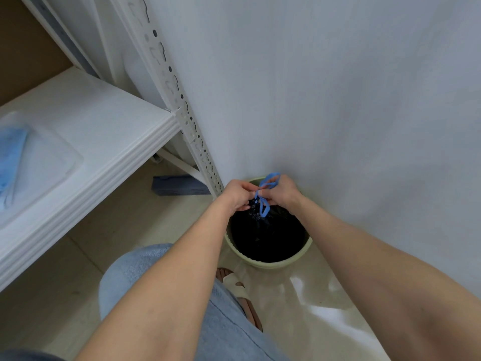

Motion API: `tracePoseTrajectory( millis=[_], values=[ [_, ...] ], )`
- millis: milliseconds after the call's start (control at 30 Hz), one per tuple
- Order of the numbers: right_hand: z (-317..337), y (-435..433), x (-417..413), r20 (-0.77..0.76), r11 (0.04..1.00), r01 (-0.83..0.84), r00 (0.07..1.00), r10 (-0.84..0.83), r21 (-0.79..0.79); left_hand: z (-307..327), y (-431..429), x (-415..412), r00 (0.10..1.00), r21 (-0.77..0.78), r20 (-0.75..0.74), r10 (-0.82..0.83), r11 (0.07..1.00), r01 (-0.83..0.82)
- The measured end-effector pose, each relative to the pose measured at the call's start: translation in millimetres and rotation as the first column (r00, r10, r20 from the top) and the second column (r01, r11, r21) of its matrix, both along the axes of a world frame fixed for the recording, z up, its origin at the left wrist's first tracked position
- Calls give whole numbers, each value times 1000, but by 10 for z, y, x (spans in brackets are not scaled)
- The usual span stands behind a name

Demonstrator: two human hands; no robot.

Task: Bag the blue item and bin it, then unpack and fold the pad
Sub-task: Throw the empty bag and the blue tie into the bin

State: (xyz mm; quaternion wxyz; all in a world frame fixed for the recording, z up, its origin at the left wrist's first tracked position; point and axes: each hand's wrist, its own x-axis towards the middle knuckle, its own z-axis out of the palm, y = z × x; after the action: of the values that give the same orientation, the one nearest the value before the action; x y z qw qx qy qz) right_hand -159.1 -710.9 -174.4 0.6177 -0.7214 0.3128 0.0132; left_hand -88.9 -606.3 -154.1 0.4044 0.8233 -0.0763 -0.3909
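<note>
Fingers of left hand (238,194) and right hand (282,190), above a green bin (299,252), pinch the blue drawstring (264,204) of the black bag (268,235) inside it; blue item hidden. Likely tying off; next, fetch the wrapped pad (10,157), shelf (104,131) left of bin.

You are holding both bare forearms stretched forward and down, wrists drawing close together. Your left hand (238,195) is curling its fingers and pinching the blue drawstring (257,195). Your right hand (283,190) is pinching the same drawstring just beside it, knuckles nearly touching.
</note>
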Motion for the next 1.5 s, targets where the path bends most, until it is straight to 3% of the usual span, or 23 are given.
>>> tracePoseTrajectory(
  millis=[33,100,300,400,567,700,1000,1133,1267,1367,1500],
  values=[
    [20,2,-1,9,997,12,1000,-12,82,4,2,8,1000,-4,1,8,1000,-8],
    [38,8,6,15,997,-20,1000,18,79,-4,2,18,1000,-13,-3,23,1000,-23],
    [-32,40,12,31,980,27,999,-21,-196,-23,-11,47,999,6,29,30,1000,-30],
    [-31,61,-6,44,980,35,999,-27,-194,-25,-6,72,998,47,63,11,999,-14],
    [-28,77,17,6,992,83,997,-83,-97,-33,-12,54,972,180,219,-81,983,41],
    [-143,-21,32,-81,969,125,986,-145,-213,-27,47,86,923,325,358,-140,946,18],
    [-143,-140,-44,-233,943,174,941,-243,-283,16,29,63,960,294,278,-20,953,-66],
    [-178,-147,-46,-235,947,202,936,-262,-252,5,28,38,972,260,232,42,960,-103],
    [-207,-159,-50,-245,958,236,931,-271,-163,9,22,-31,994,166,36,107,980,-111],
    [-161,-167,-57,-280,944,318,902,-328,-84,-36,31,-77,997,120,-15,78,990,-76],
    [-150,-187,-94,-290,789,555,825,-484,262,-94,28,-75,994,117,9,106,987,-107]
  ],
)
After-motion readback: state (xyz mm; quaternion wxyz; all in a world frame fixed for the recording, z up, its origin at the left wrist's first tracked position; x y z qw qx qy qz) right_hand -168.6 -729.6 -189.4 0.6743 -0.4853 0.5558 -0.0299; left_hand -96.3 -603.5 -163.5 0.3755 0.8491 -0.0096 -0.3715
